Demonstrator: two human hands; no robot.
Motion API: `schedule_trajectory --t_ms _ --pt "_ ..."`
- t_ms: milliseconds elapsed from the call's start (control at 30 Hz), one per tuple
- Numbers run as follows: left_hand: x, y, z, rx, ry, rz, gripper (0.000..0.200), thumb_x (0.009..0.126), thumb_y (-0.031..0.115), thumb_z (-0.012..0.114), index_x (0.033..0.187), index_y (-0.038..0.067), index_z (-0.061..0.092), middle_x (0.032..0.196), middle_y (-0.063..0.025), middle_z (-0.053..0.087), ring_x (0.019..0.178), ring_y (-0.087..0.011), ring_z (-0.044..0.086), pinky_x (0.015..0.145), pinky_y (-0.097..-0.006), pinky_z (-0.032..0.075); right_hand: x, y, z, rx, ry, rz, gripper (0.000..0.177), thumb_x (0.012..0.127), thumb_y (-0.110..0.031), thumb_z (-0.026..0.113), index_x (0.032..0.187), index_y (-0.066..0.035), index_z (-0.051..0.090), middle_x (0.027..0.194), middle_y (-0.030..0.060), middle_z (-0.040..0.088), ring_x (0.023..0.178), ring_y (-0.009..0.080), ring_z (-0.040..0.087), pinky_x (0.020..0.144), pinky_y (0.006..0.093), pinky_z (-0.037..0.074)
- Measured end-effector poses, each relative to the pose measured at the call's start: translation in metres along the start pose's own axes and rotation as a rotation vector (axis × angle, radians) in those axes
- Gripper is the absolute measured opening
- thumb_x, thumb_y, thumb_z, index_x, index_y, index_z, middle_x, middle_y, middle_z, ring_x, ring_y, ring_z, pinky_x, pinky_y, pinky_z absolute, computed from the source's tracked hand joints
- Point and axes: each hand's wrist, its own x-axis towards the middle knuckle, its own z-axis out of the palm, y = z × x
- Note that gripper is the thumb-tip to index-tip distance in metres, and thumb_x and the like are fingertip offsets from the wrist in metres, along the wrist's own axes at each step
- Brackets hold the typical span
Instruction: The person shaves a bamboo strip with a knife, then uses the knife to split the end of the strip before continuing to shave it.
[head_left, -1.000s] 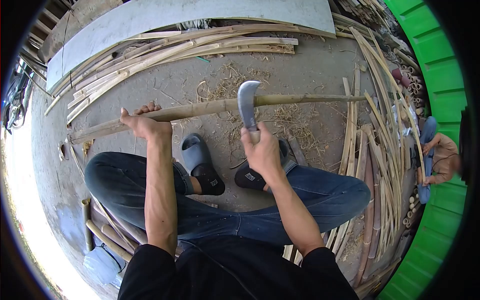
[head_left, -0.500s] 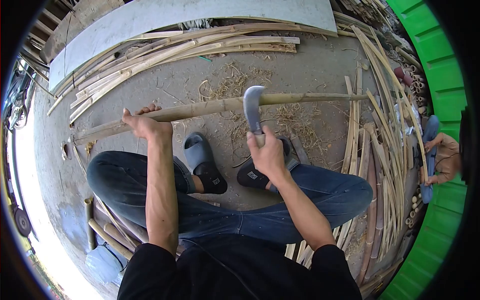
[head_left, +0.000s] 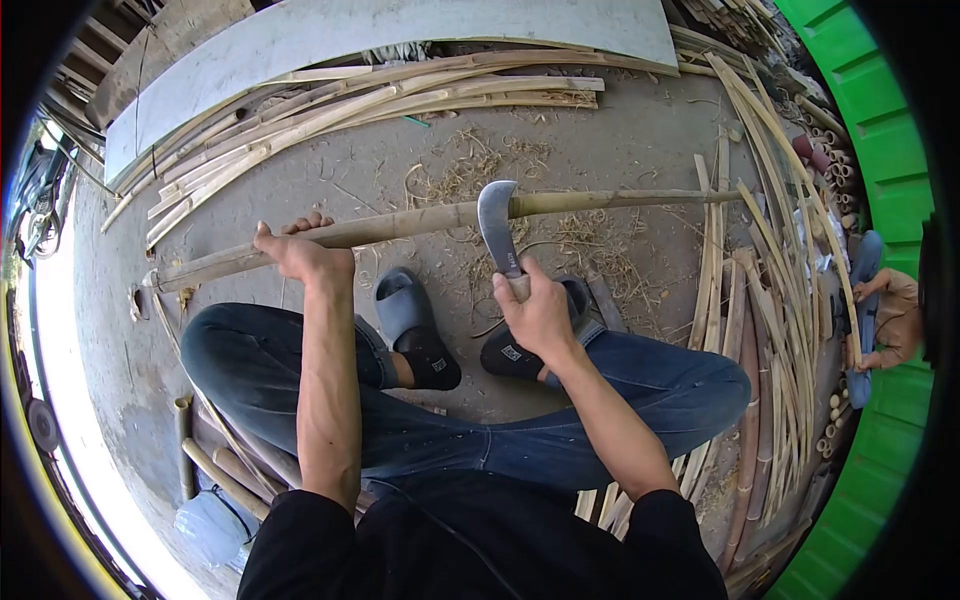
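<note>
A long bamboo pole (head_left: pixel 420 220) lies across my view, its thick end to the left and its thin end resting by the strips on the right. Underneath its left part, my left hand (head_left: pixel 312 255) is closed around it, with fingertips showing over the far side. My right hand (head_left: pixel 538 312) grips the short handle of a billhook (head_left: pixel 496 225), whose hooked steel blade points away from me. The blade crosses the pole near its middle, beside a greener stretch. Whether the edge cuts into the bamboo cannot be made out.
Bamboo strips (head_left: pixel 330 118) lie beyond the pole, and more split strips (head_left: pixel 790 330) lie to the right. Curly shavings (head_left: pixel 480 165) litter the concrete floor. A water bottle (head_left: pixel 210 525) stands lower left. Another person (head_left: pixel 893 315) sits by the green corrugated wall (head_left: pixel 880 130).
The billhook blade has shifted slightly left along the pole and leans a little more to the left. My left hand keeps its hold; the whole view has drifted slightly.
</note>
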Motion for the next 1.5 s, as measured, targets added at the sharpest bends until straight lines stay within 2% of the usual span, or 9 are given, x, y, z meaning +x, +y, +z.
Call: schedule_trajectory --t_ms 167,400,633,867,1000,1167,1300,1433,1500 --pt "0.007 0.001 -0.007 -0.092 -0.291 -0.052 0.046 0.088 0.054 0.053 0.071 0.014 0.038 0.067 -0.0024 0.037 0.063 -0.0189 0.041 0.059 -0.0326 0.035 0.033 0.02 -0.058 0.247 0.286 0.395 0.033 0.097 -0.035 0.064 0.092 -0.002 0.06 0.064 0.0063 0.065 0.05 0.015 0.065 0.048 0.034 0.052" --pt "0.022 0.0 -0.008 -0.186 -0.564 -0.102 0.051 0.079 0.061 0.058 0.062 0.017 0.038 0.058 0.0008 0.034 0.056 -0.0151 0.038 0.053 -0.0297 0.032 0.025 0.04 -0.091 0.08 0.205 0.442 0.035 0.097 -0.037 0.065 0.092 -0.002 0.061 0.062 0.0073 0.063 0.049 0.017 0.065 0.048 0.0333 0.051" --pt "0.021 0.0 -0.012 -0.253 -0.681 -0.164 0.053 0.073 0.063 0.063 0.061 0.017 0.039 0.056 0.003 0.034 0.054 -0.0117 0.037 0.048 -0.0239 0.03 0.006 -0.014 -0.033 -0.014 -0.018 0.244 0.032 0.093 -0.033 0.067 0.095 -0.002 0.06 0.071 0.0211 0.067 0.074 0.0431 0.069 0.069 0.0481 0.053" --pt "0.019 0.004 -0.012 -0.34 -0.73 -0.232 0.053 0.071 0.063 0.064 0.061 0.017 0.038 0.055 0.0036 0.034 0.054 -0.0111 0.036 0.047 -0.0248 0.03 0.033 0.023 -0.064 -0.099 0.116 0.371 0.034 0.092 -0.035 0.068 0.094 -0.002 0.062 0.067 0.0175 0.067 0.064 0.0338 0.069 0.058 0.0444 0.052" --pt "0.019 0.005 -0.013 -0.301 -0.749 -0.208 0.054 0.071 0.063 0.065 0.06 0.018 0.037 0.055 0.0031 0.033 0.055 -0.0111 0.036 0.047 -0.0245 0.03 -0.003 -0.038 -0.023 -0.085 -0.07 0.104 0.032 0.091 -0.033 0.068 0.095 -0.002 0.061 0.072 0.0241 0.067 0.075 0.0455 0.069 0.067 0.0499 0.054" --pt "0.018 0.01 -0.017 -0.306 -0.811 -0.226 0.056 0.07 0.066 0.066 0.059 0.018 0.038 0.055 0.0035 0.033 0.056 -0.0115 0.037 0.049 -0.0242 0.03 0.054 0.046 -0.105 -0.103 0.174 0.462 0.04 0.092 -0.039 0.067 0.096 0.001 0.065 0.065 0.0129 0.067 0.055 0.0254 0.069 0.055 0.0397 0.053" --pt "0.014 0.01 -0.011 -0.344 -0.819 -0.288 0.06 0.069 0.07 0.067 0.059 0.018 0.039 0.055 0.0035 0.034 0.056 -0.0123 0.038 0.051 -0.0251 0.031 0.081 0.154 -0.185 -0.24 0.248 0.584 0.043 0.092 -0.04 0.065 0.102 0.002 0.069 0.07 0.0159 0.07 0.062 0.0288 0.071 0.061 0.0406 0.054" --pt "0.004 0.014 0.007 -0.13 -0.379 -0.197 0.06 0.071 0.069 0.067 0.058 0.018 0.038 0.053 0.0032 0.035 0.055 -0.0125 0.039 0.054 -0.0264 0.031 0.089 0.196 -0.204 -0.412 0.221 0.454 0.044 0.092 -0.039 0.069 0.099 0.004 0.07 0.073 0.0126 0.068 0.069 0.0233 0.07 0.062 0.0368 0.052" --pt "0.023 0.01 -0.009 -0.162 -0.502 -0.225 0.059 0.072 0.068 0.067 0.058 0.018 0.039 0.053 0.0031 0.035 0.054 -0.0124 0.039 0.054 -0.0262 0.03 0.085 0.206 -0.199 -0.423 0.233 0.478 0.053 0.09 -0.044 0.068 0.109 0.005 0.069 0.084 0.0187 0.072 0.078 0.0351 0.071 0.074 0.0431 0.054"
